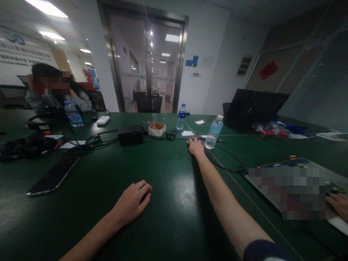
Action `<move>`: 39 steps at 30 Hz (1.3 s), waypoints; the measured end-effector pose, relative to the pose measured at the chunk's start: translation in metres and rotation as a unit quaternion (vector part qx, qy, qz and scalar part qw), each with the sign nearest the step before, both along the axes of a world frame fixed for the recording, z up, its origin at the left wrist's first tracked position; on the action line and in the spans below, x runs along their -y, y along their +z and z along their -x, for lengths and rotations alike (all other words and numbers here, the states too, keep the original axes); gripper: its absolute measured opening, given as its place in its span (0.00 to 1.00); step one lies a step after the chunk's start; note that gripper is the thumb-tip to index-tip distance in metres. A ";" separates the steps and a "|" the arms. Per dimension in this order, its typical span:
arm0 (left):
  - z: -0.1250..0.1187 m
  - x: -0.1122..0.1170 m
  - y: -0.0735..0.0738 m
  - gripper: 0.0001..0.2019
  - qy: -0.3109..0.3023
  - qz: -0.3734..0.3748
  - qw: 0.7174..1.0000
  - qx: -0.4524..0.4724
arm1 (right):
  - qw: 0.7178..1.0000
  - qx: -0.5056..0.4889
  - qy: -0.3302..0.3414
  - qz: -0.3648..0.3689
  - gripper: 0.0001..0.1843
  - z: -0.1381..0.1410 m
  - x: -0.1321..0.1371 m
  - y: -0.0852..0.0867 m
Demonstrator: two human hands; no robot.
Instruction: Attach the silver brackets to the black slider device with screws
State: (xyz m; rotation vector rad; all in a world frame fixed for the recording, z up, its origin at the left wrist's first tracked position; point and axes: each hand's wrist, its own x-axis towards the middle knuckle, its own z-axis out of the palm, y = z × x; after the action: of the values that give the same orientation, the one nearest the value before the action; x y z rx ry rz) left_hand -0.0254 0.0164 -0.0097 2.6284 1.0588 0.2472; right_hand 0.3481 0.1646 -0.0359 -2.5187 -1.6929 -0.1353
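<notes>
Resting the left hand [136, 199] on the green tabletop [168, 217], relaxed, with gently bent fingers, a gap at the thumb and a ring [140, 185]. Holding the right hand [196, 146] far out, palm down, at a small grey object [195, 136]; hiding too much for telling whether gripping or only touching. Showing just right of that hand a white-capped water bottle [214, 133], and farther back a blue-capped bottle [181, 117] beside white paper slips [187, 133]. Leading leftward to a small white box [157, 131], a black block [130, 135], tangled cables [94, 140] and a dark phone [54, 176] lying flat. Including at the right a flat, partly blurred device [288, 181], with another person's hand [338, 204] near its right side. Facing glass doors [146, 69] beyond the tabletop, with a person [58, 90] at the left, behind a third bottle [73, 114]
</notes>
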 end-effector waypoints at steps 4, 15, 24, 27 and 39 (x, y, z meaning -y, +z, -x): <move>0.000 0.000 0.000 0.12 0.004 0.004 1.000 0.000 | 1.000 -0.003 0.002 -0.003 0.22 0.000 0.000 0.000; 0.003 -0.004 -0.014 0.11 0.006 -0.016 1.000 0.026 | 0.999 -0.020 -0.017 -0.042 0.21 0.017 0.003 0.001; 0.007 -0.006 -0.023 0.10 0.001 -0.036 0.997 0.070 | 0.995 -0.060 -0.016 -0.072 0.19 0.036 -0.001 0.000; 0.005 -0.003 -0.020 0.10 0.013 -0.042 0.995 0.084 | 0.993 -0.099 -0.026 -0.055 0.22 0.028 -0.009 0.004; 0.006 -0.001 -0.018 0.10 0.032 -0.033 0.995 0.086 | 0.977 -0.185 -0.099 -0.025 0.39 -0.010 -0.008 0.016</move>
State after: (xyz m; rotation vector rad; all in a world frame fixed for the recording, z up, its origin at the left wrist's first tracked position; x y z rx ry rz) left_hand -0.0312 0.0171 -0.0282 2.5782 1.0932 0.5220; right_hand 0.3582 0.1729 -0.0194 -2.4758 -1.2837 0.2583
